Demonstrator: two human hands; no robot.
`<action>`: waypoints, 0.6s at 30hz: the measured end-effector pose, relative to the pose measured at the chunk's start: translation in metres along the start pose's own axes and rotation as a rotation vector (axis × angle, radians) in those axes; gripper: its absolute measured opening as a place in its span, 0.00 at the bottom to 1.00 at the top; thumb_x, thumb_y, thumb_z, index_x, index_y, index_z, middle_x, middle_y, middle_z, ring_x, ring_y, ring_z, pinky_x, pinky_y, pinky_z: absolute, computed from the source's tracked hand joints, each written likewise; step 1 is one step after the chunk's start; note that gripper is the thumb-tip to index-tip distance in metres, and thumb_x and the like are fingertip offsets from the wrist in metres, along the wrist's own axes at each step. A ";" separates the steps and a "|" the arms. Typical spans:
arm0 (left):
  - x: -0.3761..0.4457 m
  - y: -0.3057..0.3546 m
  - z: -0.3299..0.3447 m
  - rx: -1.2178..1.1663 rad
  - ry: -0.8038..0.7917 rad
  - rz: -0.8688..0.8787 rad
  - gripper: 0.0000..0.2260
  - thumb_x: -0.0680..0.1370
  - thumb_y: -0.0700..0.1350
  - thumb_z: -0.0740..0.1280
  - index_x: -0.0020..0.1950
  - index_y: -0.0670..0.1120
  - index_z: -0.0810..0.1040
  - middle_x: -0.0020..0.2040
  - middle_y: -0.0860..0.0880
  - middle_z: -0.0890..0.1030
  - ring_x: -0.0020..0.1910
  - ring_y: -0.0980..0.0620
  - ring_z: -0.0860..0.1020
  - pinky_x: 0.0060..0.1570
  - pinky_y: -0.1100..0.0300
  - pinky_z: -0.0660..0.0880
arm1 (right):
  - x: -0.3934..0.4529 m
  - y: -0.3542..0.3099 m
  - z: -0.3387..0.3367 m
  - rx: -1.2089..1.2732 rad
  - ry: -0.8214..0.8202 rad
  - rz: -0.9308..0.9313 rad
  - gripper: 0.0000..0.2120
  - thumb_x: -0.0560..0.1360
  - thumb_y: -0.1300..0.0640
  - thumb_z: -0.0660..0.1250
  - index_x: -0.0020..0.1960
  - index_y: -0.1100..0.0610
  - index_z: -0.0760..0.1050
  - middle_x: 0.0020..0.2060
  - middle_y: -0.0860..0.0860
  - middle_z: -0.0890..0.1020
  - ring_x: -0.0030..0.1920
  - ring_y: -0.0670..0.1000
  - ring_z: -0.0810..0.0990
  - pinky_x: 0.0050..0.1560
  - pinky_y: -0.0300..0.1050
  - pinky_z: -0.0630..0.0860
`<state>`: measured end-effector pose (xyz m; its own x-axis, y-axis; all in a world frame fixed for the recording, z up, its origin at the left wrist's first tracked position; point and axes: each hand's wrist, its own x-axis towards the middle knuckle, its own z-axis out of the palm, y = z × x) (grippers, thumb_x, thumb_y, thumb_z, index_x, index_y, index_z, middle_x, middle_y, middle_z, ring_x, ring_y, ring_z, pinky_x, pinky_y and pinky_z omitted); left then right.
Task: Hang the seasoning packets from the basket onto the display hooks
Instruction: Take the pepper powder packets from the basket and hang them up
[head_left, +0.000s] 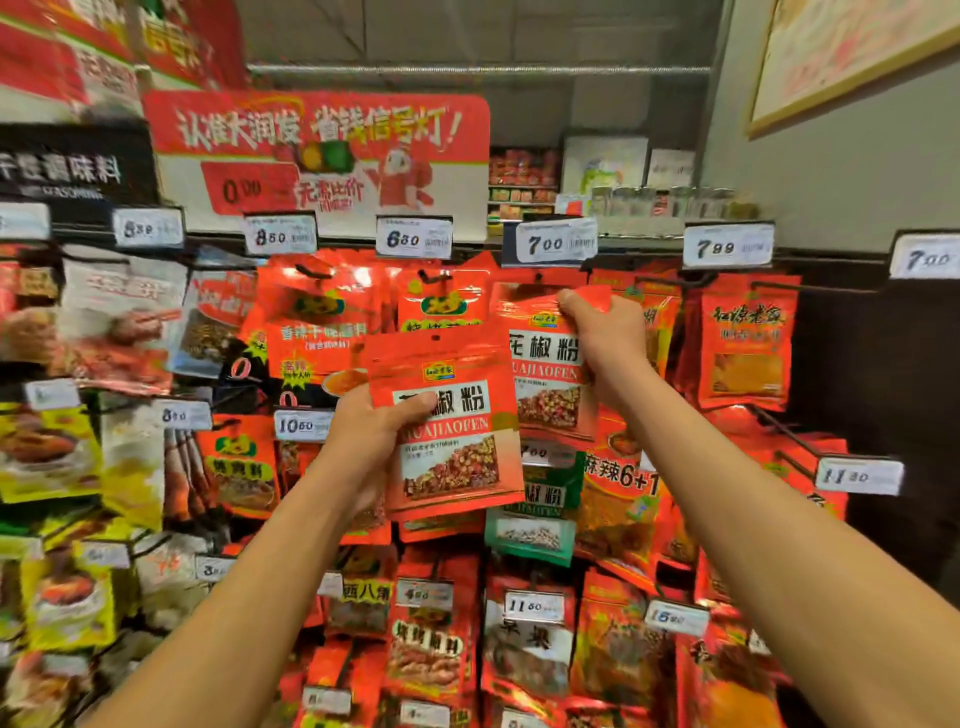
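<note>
Red foil dominates the display wall (831, 441) in front of you. Your left hand (371, 441) grips a red seasoning packet (457, 447) by its left edge, thumb across the front, holding it clear of the hooks. Just to its right, your right hand (605, 332) pinches the top of a second matching packet (545, 379), raised beneath the 7.00 price tag (550, 243) near the wall's top edge.

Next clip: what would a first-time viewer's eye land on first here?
Two bare arms reach up at centre. The left hand grips a red huajiao powder packet, and the right hand pinches a matching packet under the 7.00 price tag. Above hangs a red promotional sign.
</note>
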<state>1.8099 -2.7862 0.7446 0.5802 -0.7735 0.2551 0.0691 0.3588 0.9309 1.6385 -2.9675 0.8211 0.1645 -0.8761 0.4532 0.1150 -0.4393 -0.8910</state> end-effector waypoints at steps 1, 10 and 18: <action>0.003 0.002 0.000 0.009 -0.006 0.008 0.06 0.75 0.35 0.73 0.52 0.42 0.83 0.48 0.41 0.87 0.44 0.42 0.87 0.38 0.53 0.83 | 0.003 -0.003 0.002 -0.011 0.002 -0.003 0.12 0.72 0.48 0.74 0.32 0.51 0.80 0.31 0.46 0.86 0.33 0.48 0.85 0.41 0.52 0.83; 0.025 0.011 0.003 0.003 -0.014 0.026 0.08 0.75 0.36 0.74 0.54 0.41 0.82 0.47 0.42 0.88 0.44 0.42 0.87 0.40 0.52 0.83 | 0.011 -0.013 0.015 -0.176 0.098 -0.146 0.15 0.72 0.49 0.72 0.28 0.47 0.79 0.26 0.44 0.81 0.31 0.48 0.79 0.36 0.51 0.77; 0.033 0.017 0.008 -0.023 -0.031 0.048 0.08 0.75 0.36 0.73 0.54 0.40 0.81 0.45 0.43 0.88 0.41 0.44 0.87 0.36 0.55 0.82 | 0.022 -0.022 0.026 -0.239 0.122 -0.116 0.14 0.70 0.48 0.72 0.37 0.61 0.80 0.33 0.52 0.85 0.39 0.59 0.84 0.40 0.59 0.80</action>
<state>1.8237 -2.8104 0.7708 0.5575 -0.7710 0.3077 0.0603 0.4073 0.9113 1.6652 -2.9717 0.8508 0.0433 -0.8281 0.5588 -0.1103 -0.5599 -0.8212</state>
